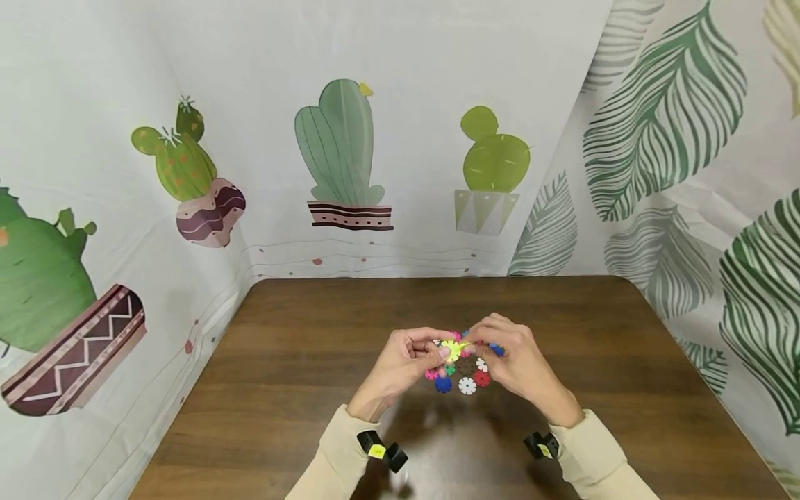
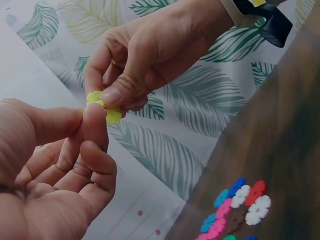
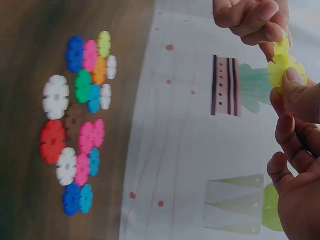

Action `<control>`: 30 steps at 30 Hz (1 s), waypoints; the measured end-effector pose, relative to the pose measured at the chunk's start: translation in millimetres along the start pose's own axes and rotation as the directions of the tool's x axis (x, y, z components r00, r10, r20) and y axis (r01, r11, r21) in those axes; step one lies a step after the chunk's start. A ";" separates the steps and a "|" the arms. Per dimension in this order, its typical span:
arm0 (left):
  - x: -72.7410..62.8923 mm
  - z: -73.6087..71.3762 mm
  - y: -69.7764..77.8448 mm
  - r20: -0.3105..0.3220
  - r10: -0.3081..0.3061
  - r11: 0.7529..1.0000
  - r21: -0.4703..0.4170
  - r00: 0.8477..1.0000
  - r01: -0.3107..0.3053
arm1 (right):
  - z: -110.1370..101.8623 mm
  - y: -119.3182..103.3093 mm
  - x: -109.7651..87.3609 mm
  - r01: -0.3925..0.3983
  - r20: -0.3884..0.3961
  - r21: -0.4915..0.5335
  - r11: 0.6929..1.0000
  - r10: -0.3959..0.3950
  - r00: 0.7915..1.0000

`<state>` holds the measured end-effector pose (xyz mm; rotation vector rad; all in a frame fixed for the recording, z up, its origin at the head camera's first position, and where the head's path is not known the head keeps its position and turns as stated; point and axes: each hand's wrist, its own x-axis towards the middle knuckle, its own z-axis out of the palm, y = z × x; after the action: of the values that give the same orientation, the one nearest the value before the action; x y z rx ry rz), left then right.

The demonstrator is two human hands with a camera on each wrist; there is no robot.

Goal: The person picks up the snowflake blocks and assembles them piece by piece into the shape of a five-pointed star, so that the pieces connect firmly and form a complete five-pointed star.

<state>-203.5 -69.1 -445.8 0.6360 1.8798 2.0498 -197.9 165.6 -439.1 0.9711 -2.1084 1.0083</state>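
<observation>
On my remote feed I see L hand (image 1: 400, 362) & R hand (image 1: 523, 357), fingers of both pinching yellow notched pcs (image 3: 284, 64) up above the bench (image 1: 300, 375), w/ multicol. discs (image 3: 73, 120) lying flat on it.

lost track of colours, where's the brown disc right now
In the right wrist view, the brown disc lies on the table at the left, between the green disc above and the red disc below-left.
</observation>
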 end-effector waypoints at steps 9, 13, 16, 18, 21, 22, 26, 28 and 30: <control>15.0 -5.0 3.2 -0.035 0.056 0.993 0.102 0.998 -0.053 | 5.3 13.0 -4.2 -0.211 0.000 -0.052 0.976 0.211 0.977; 17.9 -11.4 6.7 -0.064 0.078 0.990 0.119 0.995 -0.070 | 8.4 35.3 -8.1 -0.346 0.091 -0.150 0.926 0.361 0.928; 17.9 -16.4 8.3 -0.083 0.087 0.990 0.121 0.993 -0.077 | 7.8 53.7 -15.4 -0.426 0.200 -0.233 0.874 0.472 0.859; 17.4 -18.4 9.8 -0.092 0.086 0.991 0.114 0.992 -0.075 | 5.5 63.2 -22.8 -0.470 0.278 -0.291 0.833 0.544 0.792; 16.2 -19.5 11.4 -0.097 0.077 0.992 0.108 0.992 -0.067 | 3.1 72.9 -34.7 -0.507 0.363 -0.375 0.776 0.627 0.689; 15.9 -19.4 11.5 -0.097 0.076 0.992 0.105 0.992 -0.066 | 3.0 75.3 -38.4 -0.515 0.380 -0.395 0.761 0.646 0.662; 15.7 -17.8 10.9 -0.093 0.078 0.992 0.103 0.993 -0.068 | 4.4 82.8 -48.4 -0.538 0.391 -0.421 0.730 0.681 0.619; 15.9 -16.7 10.3 -0.091 0.084 0.992 0.102 0.992 -0.074 | 5.0 84.8 -50.3 -0.550 0.379 -0.418 0.723 0.689 0.617; 15.9 -15.6 10.1 -0.092 0.088 0.991 0.104 0.992 -0.078 | 4.8 86.1 -50.6 -0.552 0.377 -0.416 0.723 0.689 0.619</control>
<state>-224.2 -75.9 -434.6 0.6614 2.0551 2.0821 -240.7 217.7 -512.9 0.3496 -3.0776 0.7764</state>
